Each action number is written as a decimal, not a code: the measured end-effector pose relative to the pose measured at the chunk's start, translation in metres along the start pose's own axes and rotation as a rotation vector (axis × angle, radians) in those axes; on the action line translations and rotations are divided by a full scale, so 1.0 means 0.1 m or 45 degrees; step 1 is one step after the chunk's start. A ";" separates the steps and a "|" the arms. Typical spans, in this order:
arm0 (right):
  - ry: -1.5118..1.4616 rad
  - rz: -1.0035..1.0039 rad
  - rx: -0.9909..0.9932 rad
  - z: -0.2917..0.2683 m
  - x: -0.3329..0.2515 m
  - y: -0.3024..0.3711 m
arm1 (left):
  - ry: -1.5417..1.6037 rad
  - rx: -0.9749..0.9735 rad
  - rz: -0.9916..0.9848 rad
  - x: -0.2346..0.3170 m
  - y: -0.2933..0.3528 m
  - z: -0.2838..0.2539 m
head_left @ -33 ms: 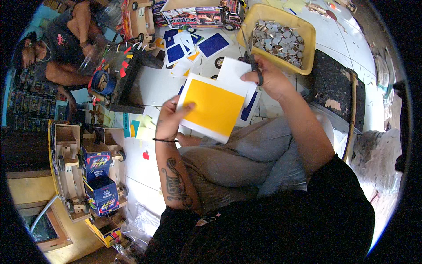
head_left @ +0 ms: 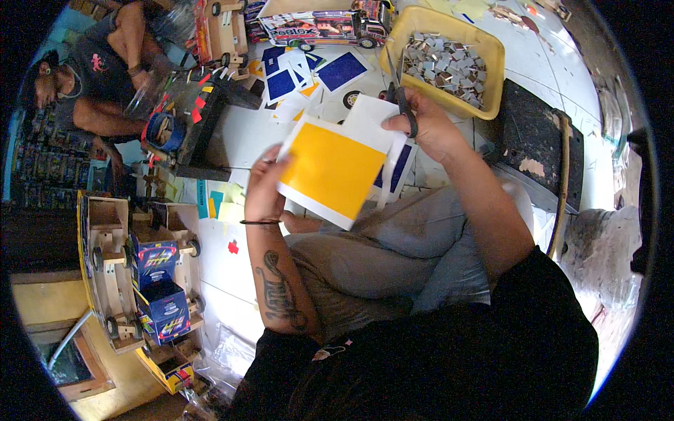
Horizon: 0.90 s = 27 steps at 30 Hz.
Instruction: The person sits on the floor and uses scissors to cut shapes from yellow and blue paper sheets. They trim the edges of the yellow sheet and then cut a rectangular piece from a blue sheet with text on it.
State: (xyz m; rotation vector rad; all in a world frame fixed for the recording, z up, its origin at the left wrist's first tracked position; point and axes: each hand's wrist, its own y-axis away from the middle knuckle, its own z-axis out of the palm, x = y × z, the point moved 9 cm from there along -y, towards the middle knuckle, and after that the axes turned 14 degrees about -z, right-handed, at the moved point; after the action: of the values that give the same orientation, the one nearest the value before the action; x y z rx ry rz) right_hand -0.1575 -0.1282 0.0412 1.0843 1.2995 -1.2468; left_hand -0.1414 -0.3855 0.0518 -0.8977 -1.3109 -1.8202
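Observation:
My left hand (head_left: 264,188) grips the left edge of a sheet with a yellow square (head_left: 331,170) and a white border, held above my crossed legs. Its fingertips are smeared by motion. In my right hand (head_left: 434,128) is a pair of dark-handled scissors (head_left: 407,116), blades pointing away from me and slightly apart. Behind the yellow sheet shows a white sheet (head_left: 370,111); whether a hand holds it I cannot tell. A narrow white strip (head_left: 385,184) hangs at the right edge of the yellow sheet. Dark blue sheets (head_left: 341,71) and offcuts lie on the floor beyond.
A yellow tub (head_left: 497,74) of small square pieces stands far right, next to a black box (head_left: 537,140). Toy trucks stand at the back (head_left: 316,29) and left (head_left: 163,309). A person (head_left: 105,77) sits at far left behind a dark low bench (head_left: 203,133).
The yellow sheet and my left hand have shifted slightly left. The scissor blades have spread apart. The thin white strip at the sheet's right edge now shows.

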 end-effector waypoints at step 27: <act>0.254 0.125 -0.756 0.94 -0.18 0.42 | 0.028 0.724 0.620 0.52 0.35 -0.41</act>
State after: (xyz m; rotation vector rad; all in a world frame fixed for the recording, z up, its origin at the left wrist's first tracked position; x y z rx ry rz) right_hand -0.1071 -0.2183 0.0565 0.8359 1.6096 -0.6202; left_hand -0.1433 -0.4406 0.1022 -0.7832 -1.3481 -1.0063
